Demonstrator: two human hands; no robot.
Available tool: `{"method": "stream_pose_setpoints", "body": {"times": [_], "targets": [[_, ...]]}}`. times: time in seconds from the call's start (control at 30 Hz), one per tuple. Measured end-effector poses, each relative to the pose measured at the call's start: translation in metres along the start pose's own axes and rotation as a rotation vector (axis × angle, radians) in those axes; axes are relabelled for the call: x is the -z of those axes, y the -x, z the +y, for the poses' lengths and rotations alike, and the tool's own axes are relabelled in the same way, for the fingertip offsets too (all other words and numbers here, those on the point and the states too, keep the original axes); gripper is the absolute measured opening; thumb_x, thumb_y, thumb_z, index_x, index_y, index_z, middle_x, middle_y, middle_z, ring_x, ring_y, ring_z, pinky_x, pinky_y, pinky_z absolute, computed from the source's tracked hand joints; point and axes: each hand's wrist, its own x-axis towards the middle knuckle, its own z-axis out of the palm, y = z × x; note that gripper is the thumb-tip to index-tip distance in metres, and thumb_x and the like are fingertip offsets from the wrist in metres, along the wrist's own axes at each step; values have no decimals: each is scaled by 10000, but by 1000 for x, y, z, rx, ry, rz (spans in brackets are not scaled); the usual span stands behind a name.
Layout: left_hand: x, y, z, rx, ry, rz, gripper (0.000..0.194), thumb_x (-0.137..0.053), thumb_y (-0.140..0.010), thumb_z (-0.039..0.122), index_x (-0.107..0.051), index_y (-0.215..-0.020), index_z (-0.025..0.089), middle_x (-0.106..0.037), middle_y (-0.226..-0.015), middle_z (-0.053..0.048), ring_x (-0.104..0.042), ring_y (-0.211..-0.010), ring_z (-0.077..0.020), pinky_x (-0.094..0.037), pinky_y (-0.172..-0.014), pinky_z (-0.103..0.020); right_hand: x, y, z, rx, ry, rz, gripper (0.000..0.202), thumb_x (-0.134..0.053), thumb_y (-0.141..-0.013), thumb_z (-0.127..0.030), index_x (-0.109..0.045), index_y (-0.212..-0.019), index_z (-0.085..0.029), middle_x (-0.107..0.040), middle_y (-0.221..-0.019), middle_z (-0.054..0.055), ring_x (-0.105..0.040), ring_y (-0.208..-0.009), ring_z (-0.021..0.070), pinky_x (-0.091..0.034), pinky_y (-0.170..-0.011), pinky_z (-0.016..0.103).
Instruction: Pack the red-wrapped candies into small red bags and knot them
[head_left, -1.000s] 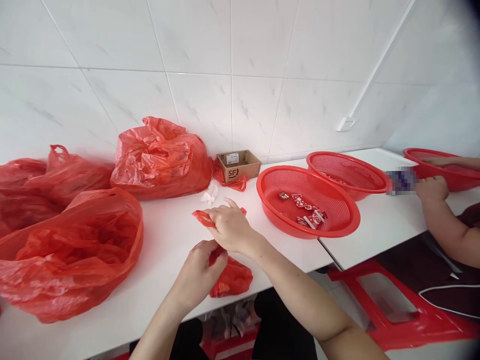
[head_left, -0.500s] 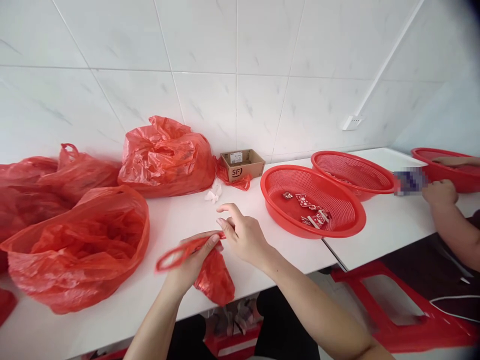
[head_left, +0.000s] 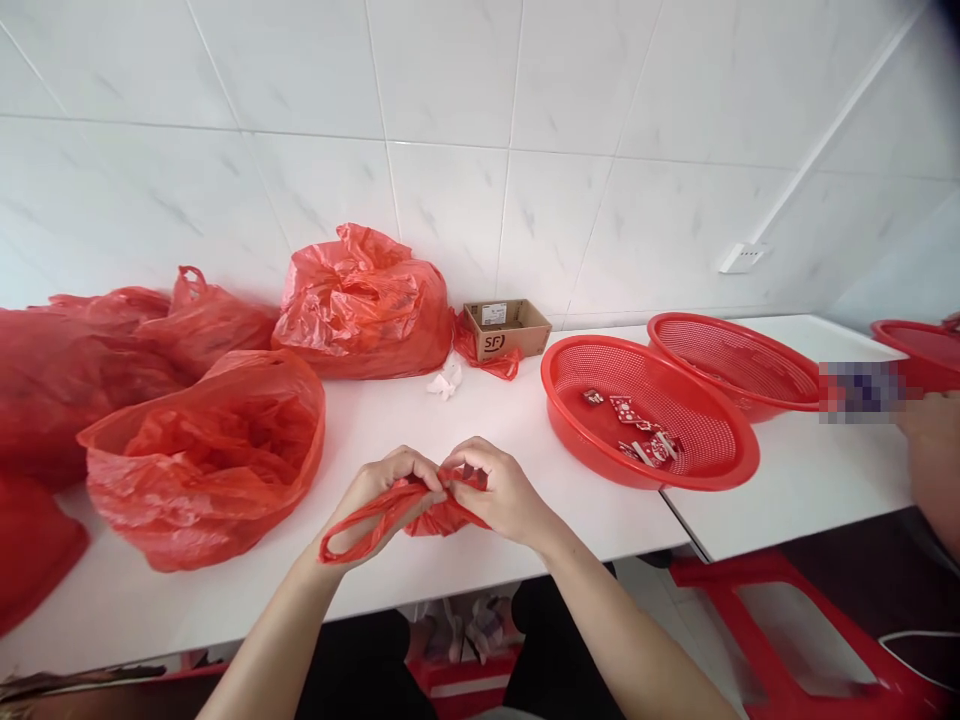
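Note:
A small red plastic bag [head_left: 442,517] is between my two hands, over the near part of the white table. My left hand [head_left: 386,495] pinches the gathered neck of the bag, and one handle loop hangs out over the left wrist. From the other side, my right hand [head_left: 499,490] grips the bag's top with bent fingers, a strip of red plastic passing under them. Both sets of fingertips meet at the neck. The bag's lower part is mostly hidden behind the hands.
A large open red bag [head_left: 202,530] stands left, with a full red bag [head_left: 367,320] behind. Near the wall are a cardboard box [head_left: 510,340] and crumpled tissue [head_left: 446,378]. Right, a red basket [head_left: 570,430] holds small printed pieces, beside another red basket [head_left: 735,350]. A co-worker's arm [head_left: 934,460] shows far right.
My right hand has come down from above the bag and closed on its top beside the left fingers. The bag has risen and turned. The view has shifted left.

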Motion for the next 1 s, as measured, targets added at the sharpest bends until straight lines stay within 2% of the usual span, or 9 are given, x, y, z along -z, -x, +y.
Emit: {"method": "stream_pose_setpoints", "body": {"times": [0.13, 0.23, 0.37, 0.57, 0.67, 0.77, 0.83, 0.93, 1.0], "targets": [[-1, 2, 5, 26, 100, 10, 95, -719, -793, 235, -648, -833, 186, -655, -902, -52, -640, -836, -179, -505, -767, -289, -5, 2, 2, -77, -122, -49, 150, -553, -779, -161, -626, -904, -202, -618, -878, 2, -546, -733, 121, -459, -680, 263], [-3, 5, 8, 38, 226, 14, 169, -711, -807, 235, -550, -838, 190, -653, -868, -37, -626, -790, -154, -496, -727, -276, -9, 4, 3, -136, -220, -83, 121, -548, -770, -178, -592, -881, -199, -585, -802, -20, -508, -696, 113, -434, -662, 255], [-10, 5, 8, 7, 292, 36, 269, -658, -838, 236, -391, -818, 220, -645, -872, -14, -582, -704, -114, -475, -641, -243, -14, 1, 2, -98, -185, -37, 54, -542, -713, -160, -525, -743, -200, -537, -715, -41, -466, -656, 110, -399, -637, 252], [-34, -2, -9, -134, 59, 486, 229, -609, -808, 161, -391, -769, 220, -590, -805, 11, -570, -720, -123, -474, -674, -248, -39, 2, -3, 56, 67, 227, 87, -562, -690, -160, -496, -707, -214, -548, -714, -19, -495, -643, 130, -409, -616, 270], [-38, -2, -18, -167, 57, 575, 127, -609, -832, 194, -486, -853, 215, -602, -897, -15, -597, -797, -141, -493, -727, -268, -46, 5, -5, 21, -43, 241, 32, -572, -757, -186, -550, -756, -210, -606, -767, 7, -560, -696, 145, -460, -675, 287], [-34, 2, -23, -189, 62, 573, 147, -628, -839, 227, -570, -973, 218, -611, -929, -29, -618, -821, -161, -506, -736, -282, -41, 5, -2, -99, -382, 71, 93, -582, -843, -285, -618, -844, -199, -658, -819, 23, -621, -767, 158, -504, -744, 304], [-30, 4, -23, -205, 13, 546, 150, -632, -848, 247, -605, -993, 219, -621, -939, -39, -619, -836, -171, -503, -748, -287, -35, 4, 2, -181, -555, 12, 166, -642, -837, -361, -639, -863, -197, -673, -829, 19, -639, -787, 162, -515, -755, 305], [-23, 5, -21, -209, -100, 476, 116, -631, -863, 274, -633, -961, 212, -647, -967, -56, -620, -895, -184, -487, -810, -299, -26, 1, 5, -216, -590, -5, 222, -716, -793, -387, -670, -892, -194, -691, -872, 20, -642, -816, 159, -509, -768, 299], [-18, 6, -19, -158, -114, 397, 128, -613, -881, 307, -637, -951, 203, -673, -937, -57, -636, -845, -177, -491, -776, -289, -20, -1, 4, -208, -517, -39, 215, -712, -798, -380, -683, -884, -185, -694, -866, 23, -636, -809, 155, -500, -763, 296]]}}
